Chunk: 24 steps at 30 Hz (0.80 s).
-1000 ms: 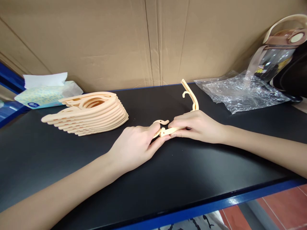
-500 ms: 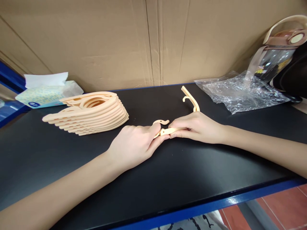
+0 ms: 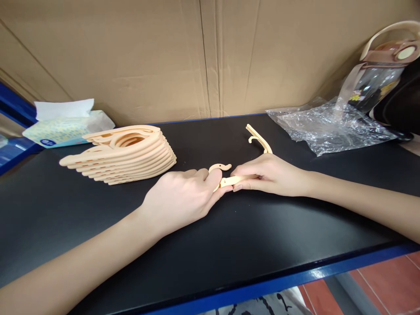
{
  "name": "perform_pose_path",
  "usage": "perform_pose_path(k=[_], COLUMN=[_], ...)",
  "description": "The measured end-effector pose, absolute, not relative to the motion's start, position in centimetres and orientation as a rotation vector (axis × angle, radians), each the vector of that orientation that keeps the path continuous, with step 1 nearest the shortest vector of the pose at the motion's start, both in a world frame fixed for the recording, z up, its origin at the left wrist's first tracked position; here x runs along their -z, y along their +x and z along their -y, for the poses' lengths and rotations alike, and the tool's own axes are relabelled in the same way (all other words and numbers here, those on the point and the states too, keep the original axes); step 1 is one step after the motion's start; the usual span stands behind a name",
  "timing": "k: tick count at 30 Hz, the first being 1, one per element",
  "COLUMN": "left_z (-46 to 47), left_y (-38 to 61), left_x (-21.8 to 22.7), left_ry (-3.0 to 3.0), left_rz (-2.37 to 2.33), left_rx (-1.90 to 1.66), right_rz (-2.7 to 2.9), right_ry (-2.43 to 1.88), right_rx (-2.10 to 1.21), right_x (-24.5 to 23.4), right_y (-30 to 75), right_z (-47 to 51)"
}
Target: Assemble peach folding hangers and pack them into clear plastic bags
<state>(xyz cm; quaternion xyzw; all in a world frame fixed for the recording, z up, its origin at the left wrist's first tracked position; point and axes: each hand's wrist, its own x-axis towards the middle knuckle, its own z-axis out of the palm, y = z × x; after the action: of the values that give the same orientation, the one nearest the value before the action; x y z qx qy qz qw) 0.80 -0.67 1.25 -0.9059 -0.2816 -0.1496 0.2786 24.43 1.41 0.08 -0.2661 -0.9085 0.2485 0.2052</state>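
A cream plastic folding clothes hanger (image 3: 233,180) is held between both hands, just above the black table. My left hand (image 3: 185,194) is closed around its middle, and the curved hook (image 3: 220,166) pokes out above the thumb. My right hand (image 3: 267,175) pinches one arm of the hanger close to the joint, its fingertips near those of the left. Beyond the right knuckles rises the notched end (image 3: 259,138) of a hanger arm. The fingers hide much of the hanger. To the left lies a stack of matching hanger pieces (image 3: 131,159).
Behind the stack is a tissue pack (image 3: 62,129). A crumpled clear plastic bag (image 3: 331,127) lies at the back right beside a drinking bottle (image 3: 377,78). Brown cardboard (image 3: 147,57) stands along the rear of the black table (image 3: 229,258), whose front edge is blue.
The raised far end of the hanger arm has dipped slightly and moved a little left. My left hand has turned slightly around the hanger's middle; both hands keep their hold.
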Motion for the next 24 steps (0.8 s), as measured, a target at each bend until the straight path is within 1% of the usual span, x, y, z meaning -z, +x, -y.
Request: perform_pose_path(k=[7,14,24], left_z=[0.98,1.09,0.60], left_y=[0.74,0.91,0.85], left_x=[-1.59,-1.89,-1.21], left_ry=[-2.409,-2.335,-2.559], left_rz=[0.727,0.580,0.735], left_rx=[0.295,0.355,0.381], right_rz=[2.566,2.605,2.590], right_ry=[-0.749,-0.737,-0.771], right_rx=[-0.730,-0.707,-0.559], right_x=[-0.36,-0.46,0.07], right_y=[24.41,24.40,24.40], right_z=[-1.34,-1.40,-1.72])
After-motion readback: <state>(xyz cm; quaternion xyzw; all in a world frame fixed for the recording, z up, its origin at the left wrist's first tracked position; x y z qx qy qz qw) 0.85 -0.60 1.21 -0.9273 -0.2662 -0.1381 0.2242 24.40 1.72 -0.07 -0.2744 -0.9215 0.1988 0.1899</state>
